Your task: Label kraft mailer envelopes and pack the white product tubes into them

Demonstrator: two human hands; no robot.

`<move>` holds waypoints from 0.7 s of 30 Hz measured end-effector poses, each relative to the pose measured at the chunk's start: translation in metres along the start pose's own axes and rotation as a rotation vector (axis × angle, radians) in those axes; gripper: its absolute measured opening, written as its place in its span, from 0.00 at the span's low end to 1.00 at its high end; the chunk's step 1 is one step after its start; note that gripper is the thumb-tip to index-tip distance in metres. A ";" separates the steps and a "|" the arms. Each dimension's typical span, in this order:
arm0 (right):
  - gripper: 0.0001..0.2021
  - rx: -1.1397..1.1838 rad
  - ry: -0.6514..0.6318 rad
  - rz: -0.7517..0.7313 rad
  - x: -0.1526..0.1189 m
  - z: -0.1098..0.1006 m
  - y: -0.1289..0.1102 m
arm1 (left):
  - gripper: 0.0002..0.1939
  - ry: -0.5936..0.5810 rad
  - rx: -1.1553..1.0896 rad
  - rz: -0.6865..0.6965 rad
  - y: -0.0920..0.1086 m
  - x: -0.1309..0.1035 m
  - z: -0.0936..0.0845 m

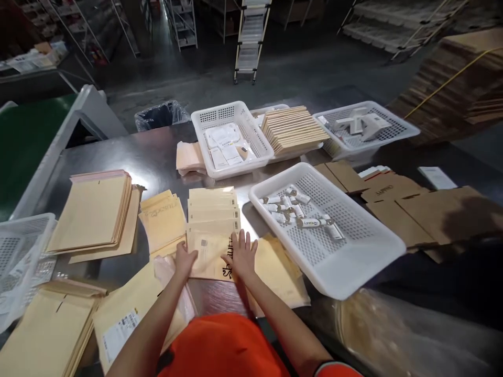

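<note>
A fanned stack of yellow paper mailers (212, 225) lies in front of me on the metal table, the nearest one printed with dark lettering. My left hand (184, 262) rests at the stack's left edge, thumb apart from the fingers. On its right side my right hand (244, 259) lies flat with fingers spread over the lettering. To the left sits a smaller pile of yellow mailers (163, 220). Under my right forearm are more yellow mailers (279, 272). A white plastic basket (369, 251) on the right contains small white tubes or bottles (293, 207).
Further back stand a basket of white packets (259, 137), a row of upright mailers (293, 128) and a basket of small boxes (404, 128). Large mailer stacks (90, 209) lie left. Flat brown cartons (440, 214) cover the right. A lined bin (159, 116) stands beyond the table.
</note>
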State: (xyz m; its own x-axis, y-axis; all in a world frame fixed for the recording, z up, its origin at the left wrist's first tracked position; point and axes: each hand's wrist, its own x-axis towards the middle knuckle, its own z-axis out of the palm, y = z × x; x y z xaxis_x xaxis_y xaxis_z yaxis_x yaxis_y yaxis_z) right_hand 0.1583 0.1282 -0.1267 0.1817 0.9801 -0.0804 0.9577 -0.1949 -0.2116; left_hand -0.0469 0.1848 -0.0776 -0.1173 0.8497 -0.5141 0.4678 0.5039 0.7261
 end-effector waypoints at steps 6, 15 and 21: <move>0.46 0.322 0.058 0.066 0.023 -0.005 -0.004 | 0.19 -0.185 -0.148 0.086 0.028 -0.019 -0.018; 0.49 1.743 -0.358 0.125 -0.025 -0.086 -0.056 | 0.29 0.109 -0.235 -0.001 0.049 -0.089 -0.123; 0.36 1.913 -0.492 0.126 -0.071 -0.120 -0.061 | 0.27 -0.183 -0.684 -0.224 0.012 -0.136 -0.141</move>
State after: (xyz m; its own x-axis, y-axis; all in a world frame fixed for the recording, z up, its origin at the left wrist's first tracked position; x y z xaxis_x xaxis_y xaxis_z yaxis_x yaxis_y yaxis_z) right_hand 0.1140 0.0754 0.0089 -0.1709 0.9317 -0.3206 -0.5624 -0.3594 -0.7447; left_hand -0.1485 0.0966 0.0653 0.0298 0.7057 -0.7079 -0.2075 0.6972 0.6862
